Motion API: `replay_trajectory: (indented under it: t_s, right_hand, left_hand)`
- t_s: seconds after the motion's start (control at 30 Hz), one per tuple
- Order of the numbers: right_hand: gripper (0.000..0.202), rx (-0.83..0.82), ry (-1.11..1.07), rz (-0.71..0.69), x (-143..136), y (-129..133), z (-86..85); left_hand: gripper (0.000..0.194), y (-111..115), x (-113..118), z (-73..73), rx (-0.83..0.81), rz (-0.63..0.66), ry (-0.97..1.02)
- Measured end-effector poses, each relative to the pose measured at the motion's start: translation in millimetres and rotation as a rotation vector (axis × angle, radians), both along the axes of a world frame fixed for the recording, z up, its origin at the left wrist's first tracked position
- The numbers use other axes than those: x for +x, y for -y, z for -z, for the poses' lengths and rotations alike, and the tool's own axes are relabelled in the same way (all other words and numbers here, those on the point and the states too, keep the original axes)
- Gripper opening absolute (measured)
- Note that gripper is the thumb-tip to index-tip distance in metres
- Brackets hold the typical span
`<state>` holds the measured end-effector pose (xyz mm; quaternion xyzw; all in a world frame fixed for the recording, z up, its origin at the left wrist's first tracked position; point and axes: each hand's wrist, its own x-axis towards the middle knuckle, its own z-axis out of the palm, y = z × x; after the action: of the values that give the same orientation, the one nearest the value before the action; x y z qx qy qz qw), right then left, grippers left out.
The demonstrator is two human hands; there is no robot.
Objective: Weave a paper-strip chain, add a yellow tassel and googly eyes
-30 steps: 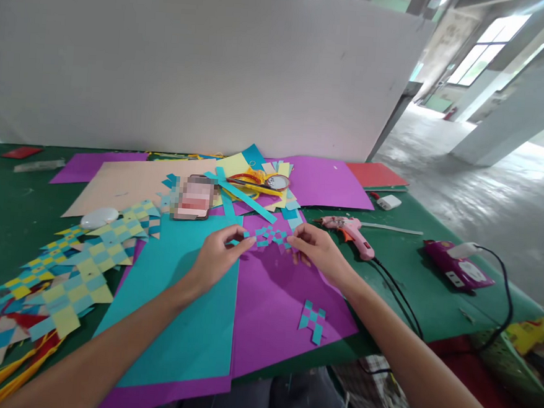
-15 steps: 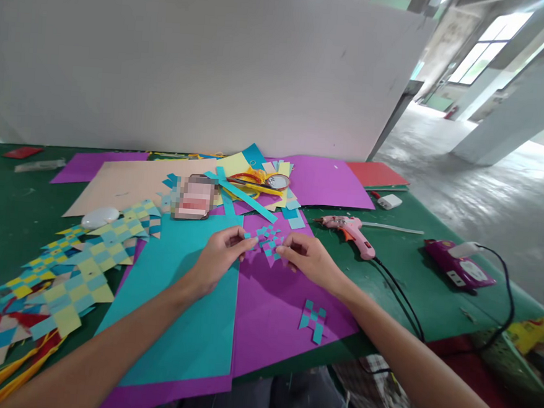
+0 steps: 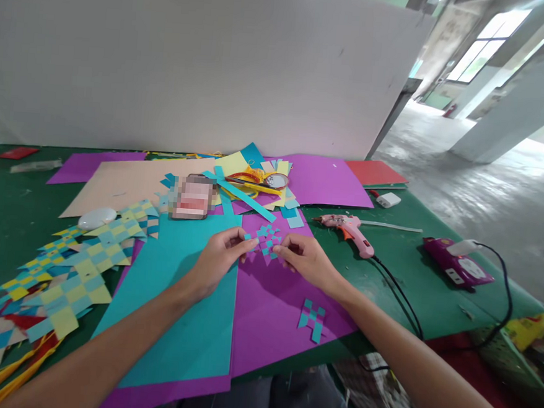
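Teal-purple woven piece (image 3: 264, 239) flat, both hands pinching

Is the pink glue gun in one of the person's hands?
No, the pink glue gun lies on the green table, apart from the right hand.

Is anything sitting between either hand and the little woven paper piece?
Nothing visible. The left hand and right hand both pinch the small woven piece at its edges, above the purple sheet.
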<state>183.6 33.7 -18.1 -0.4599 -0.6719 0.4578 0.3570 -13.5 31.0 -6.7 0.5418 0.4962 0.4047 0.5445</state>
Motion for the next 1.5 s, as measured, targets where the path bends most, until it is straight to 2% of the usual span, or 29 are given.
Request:
replay_trajectory:
  t_s: [0.5, 0.63, 0.97, 1.07, 1.17, 1.3, 1.5]
  right_hand:
    - [0.031, 0.019, 0.028, 0.025, -1.0, 0.7, 1.2]
    - [0.031, 0.039, 0.028, 0.025, -0.7, 0.1, 3.8]
    - [0.033, 0.023, 0.059, -0.035, -1.9, 2.1, 2.4]
    - [0.029, 0.056, 0.073, -0.050, -1.6, 1.5, 1.1]
    - [0.021, 0.019, 0.016, -0.092, -1.5, 1.2, 0.5]
    - [0.014, -0.033, -0.039, -0.115, -2.3, 2.1, -2.5]
    - [0.015, -0.037, -0.013, -0.117, -3.0, 2.7, -5.3]
  left_hand:
    - [0.030, 0.7, 0.2, 4.4, -0.018, -0.007, 0.040]
    - [0.025, 0.7, 1.2, 5.6, -0.013, -0.003, 0.028]
    - [0.027, 2.6, 3.8, 6.7, 0.014, -0.024, -0.017]
    - [0.028, 4.3, 4.7, 5.6, 0.013, -0.001, -0.014]
    - [0.027, 5.5, 5.5, 4.8, 0.010, 0.028, -0.015]
    - [0.027, 6.4, 7.3, 3.7, 0.016, -0.006, -0.037]
    - [0.029, 6.4, 8.4, 4.1, 0.026, -0.004, -0.031]
